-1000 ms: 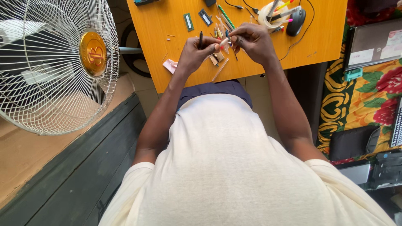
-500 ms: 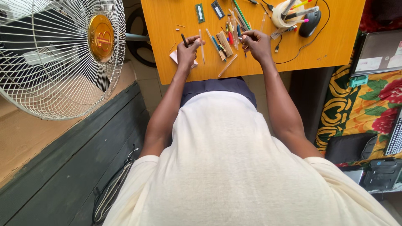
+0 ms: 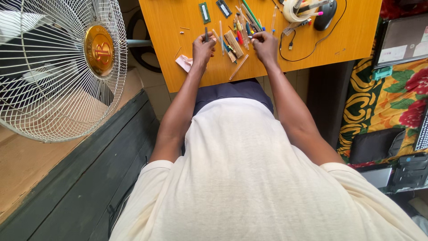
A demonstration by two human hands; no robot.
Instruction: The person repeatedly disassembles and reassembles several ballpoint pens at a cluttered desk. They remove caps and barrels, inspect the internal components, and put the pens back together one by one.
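Both hands lower on desk than before | left hand [image 3: 203, 48] clamps dark pen [image 3: 206, 34] | right hand [image 3: 266, 44] pinches small part

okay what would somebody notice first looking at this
The big white-caged fan with a gold hub fills the upper left. Ahead lies an orange desk, where the left hand holds a dark pen upright and the right hand rests among scattered pens.

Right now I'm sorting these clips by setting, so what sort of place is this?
Probably a home desk used for small repairs: an orange wooden table strewn with pens and small tools, a computer mouse, a standing fan and a floral cloth beside it.
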